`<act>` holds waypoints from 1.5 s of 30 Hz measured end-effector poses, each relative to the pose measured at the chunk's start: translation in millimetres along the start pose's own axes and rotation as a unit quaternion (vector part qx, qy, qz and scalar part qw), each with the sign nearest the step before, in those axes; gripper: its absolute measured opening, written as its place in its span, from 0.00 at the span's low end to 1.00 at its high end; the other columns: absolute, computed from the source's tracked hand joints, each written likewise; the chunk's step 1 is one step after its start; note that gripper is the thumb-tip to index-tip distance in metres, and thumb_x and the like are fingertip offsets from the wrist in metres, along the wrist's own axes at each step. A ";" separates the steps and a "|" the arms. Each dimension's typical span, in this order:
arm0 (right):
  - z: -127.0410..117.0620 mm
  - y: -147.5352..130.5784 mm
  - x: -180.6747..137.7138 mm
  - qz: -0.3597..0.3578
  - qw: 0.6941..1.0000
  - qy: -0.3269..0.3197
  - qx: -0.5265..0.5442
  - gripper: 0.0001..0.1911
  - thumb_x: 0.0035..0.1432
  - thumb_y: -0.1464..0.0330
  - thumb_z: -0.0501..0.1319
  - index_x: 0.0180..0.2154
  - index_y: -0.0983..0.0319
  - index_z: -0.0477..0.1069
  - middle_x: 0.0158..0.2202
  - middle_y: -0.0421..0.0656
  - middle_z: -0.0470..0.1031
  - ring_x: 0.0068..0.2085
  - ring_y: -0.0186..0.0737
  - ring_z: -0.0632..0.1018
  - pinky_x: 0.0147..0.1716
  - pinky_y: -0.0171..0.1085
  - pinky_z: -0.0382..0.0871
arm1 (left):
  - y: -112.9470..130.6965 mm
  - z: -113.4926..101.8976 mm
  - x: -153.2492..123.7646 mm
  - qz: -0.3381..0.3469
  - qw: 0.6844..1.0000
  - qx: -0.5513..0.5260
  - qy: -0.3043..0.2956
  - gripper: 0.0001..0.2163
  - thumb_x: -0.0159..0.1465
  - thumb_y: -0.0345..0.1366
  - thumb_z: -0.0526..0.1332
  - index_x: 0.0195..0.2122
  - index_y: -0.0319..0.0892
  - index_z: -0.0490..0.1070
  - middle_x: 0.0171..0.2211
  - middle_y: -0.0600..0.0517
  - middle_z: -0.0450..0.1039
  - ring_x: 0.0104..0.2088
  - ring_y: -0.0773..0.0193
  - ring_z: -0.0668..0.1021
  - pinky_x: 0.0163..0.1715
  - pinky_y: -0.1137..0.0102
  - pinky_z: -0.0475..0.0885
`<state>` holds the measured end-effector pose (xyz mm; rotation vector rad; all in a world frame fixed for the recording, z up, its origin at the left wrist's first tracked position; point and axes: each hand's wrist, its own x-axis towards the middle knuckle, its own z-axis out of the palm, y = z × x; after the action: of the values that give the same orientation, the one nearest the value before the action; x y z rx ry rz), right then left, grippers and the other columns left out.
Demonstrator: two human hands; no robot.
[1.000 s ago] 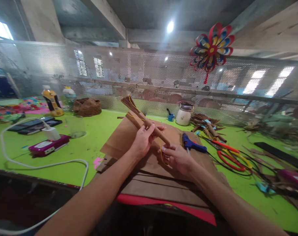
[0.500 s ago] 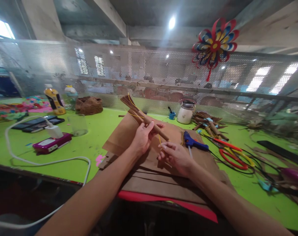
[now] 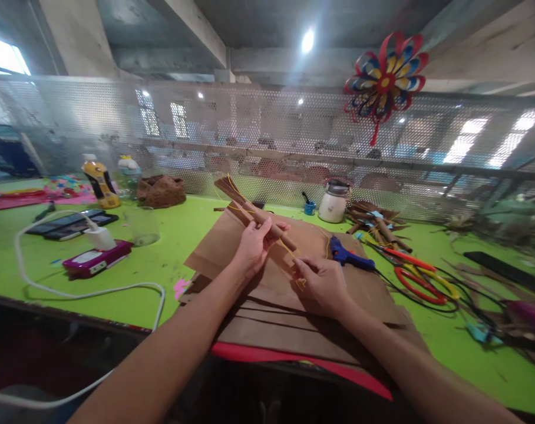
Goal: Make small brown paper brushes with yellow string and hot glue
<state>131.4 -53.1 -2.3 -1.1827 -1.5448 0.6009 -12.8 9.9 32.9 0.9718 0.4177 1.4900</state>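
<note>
My left hand [image 3: 255, 246] is closed round a rolled brown paper stick [image 3: 274, 229] that ends in a fringed, broom-like tip [image 3: 227, 184] pointing up and to the left. A thin yellow string [image 3: 289, 251] runs from the stick down to my right hand [image 3: 323, 284], which pinches it just below the stick's near end. Both hands are held over a stack of brown paper sheets [image 3: 232, 241] on the green table [image 3: 170, 247].
A blue glue gun [image 3: 349, 256] lies right of my hands, then red and yellow scissors [image 3: 415, 282] and black cables. A pink device [image 3: 97, 259] with a white charger and cord sits left. Bottles, a white jar [image 3: 332, 205] and paper sticks line the mesh wall.
My right hand has drawn the yellow string down and slightly right, away from the stick's end. The left hand and stick have lowered a little.
</note>
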 end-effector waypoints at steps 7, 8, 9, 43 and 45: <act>-5.6 3.8 0.0 -0.140 0.979 0.084 -0.122 0.09 0.56 0.67 0.56 0.33 0.60 0.75 0.29 0.44 0.76 0.31 0.40 0.74 0.33 0.37 0.66 | -3.8 -7.6 2.0 -0.002 1.000 0.010 -0.005 0.06 0.60 0.32 0.59 0.34 0.39 0.61 0.31 0.46 0.76 0.37 0.58 0.79 0.44 0.60 0.70; -7.1 3.1 -0.6 -0.174 0.971 0.082 -0.139 0.09 0.57 0.68 0.55 0.34 0.60 0.75 0.30 0.45 0.75 0.32 0.40 0.74 0.34 0.37 0.65 | -4.3 -8.2 2.0 -0.004 1.000 0.010 -0.004 0.06 0.60 0.32 0.59 0.34 0.39 0.61 0.31 0.45 0.76 0.37 0.58 0.79 0.44 0.60 0.70; -8.5 2.3 -1.4 -0.203 0.964 0.075 -0.154 0.10 0.58 0.69 0.55 0.35 0.60 0.75 0.30 0.45 0.75 0.32 0.40 0.73 0.34 0.37 0.65 | -4.8 -8.7 1.9 -0.007 1.000 0.011 -0.002 0.06 0.60 0.32 0.59 0.34 0.39 0.61 0.31 0.45 0.76 0.37 0.58 0.79 0.43 0.60 0.70; -6.7 -2.2 -12.6 -0.262 0.946 -0.015 -0.187 0.11 0.57 0.73 0.54 0.42 0.59 0.61 0.39 0.44 0.73 0.37 0.38 0.76 0.37 0.36 0.68 | -3.7 -3.2 -3.3 -0.077 0.994 0.065 -0.032 0.04 0.61 0.31 0.57 0.33 0.38 0.62 0.28 0.45 0.75 0.30 0.60 0.79 0.35 0.64 0.73; -7.0 -4.4 -13.5 -0.265 0.945 -0.013 -0.190 0.11 0.56 0.74 0.55 0.43 0.59 0.61 0.39 0.44 0.73 0.37 0.38 0.76 0.36 0.35 0.68 | -2.4 -2.1 -4.1 -0.077 0.994 0.075 -0.029 0.03 0.62 0.31 0.56 0.32 0.38 0.61 0.27 0.46 0.75 0.29 0.60 0.79 0.34 0.64 0.73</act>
<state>135.6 -68.3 -2.1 -0.9665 -1.9582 -0.0428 -13.3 7.1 28.6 1.0748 0.5571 1.3027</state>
